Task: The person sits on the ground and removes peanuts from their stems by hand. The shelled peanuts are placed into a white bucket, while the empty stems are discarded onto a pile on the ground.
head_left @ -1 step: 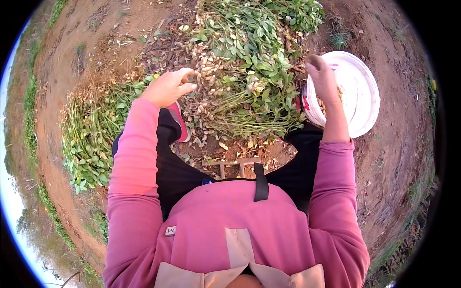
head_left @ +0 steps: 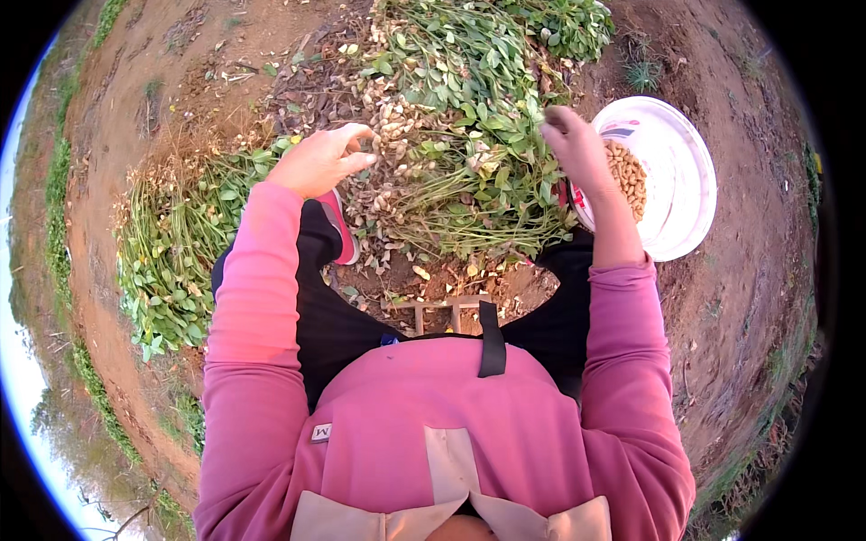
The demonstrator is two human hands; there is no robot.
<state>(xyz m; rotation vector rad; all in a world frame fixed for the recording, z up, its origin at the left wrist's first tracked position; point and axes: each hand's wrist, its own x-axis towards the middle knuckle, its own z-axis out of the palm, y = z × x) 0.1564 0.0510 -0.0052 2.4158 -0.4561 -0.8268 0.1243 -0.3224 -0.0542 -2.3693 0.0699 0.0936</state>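
My left hand (head_left: pixel 323 162) hovers beside the peanut pods (head_left: pixel 394 122) at the root end of the pulled peanut plants (head_left: pixel 478 189). Its thumb and fingers are apart, and nothing shows between them. Over the right edge of the plants, just left of a white bucket (head_left: pixel 690 194), is my right hand (head_left: pixel 579 153), slightly blurred. A gap shows between its thumb and fingers, and I see nothing held there. Loose picked peanuts (head_left: pixel 628 178) lie inside the bucket, partly covered by my right wrist.
Another heap of peanut plants (head_left: pixel 167 261) lies at the left. A pink shoe (head_left: pixel 339 230) stands near my left hand. A wooden frame (head_left: pixel 437 311) is on the ground between my legs. Bare brown soil (head_left: pixel 731 298) stretches out at the right.
My right hand has moved left, from over the bucket's near-left rim to above the plants' edge. More of the peanuts in the bucket shows. The left hand has barely shifted.
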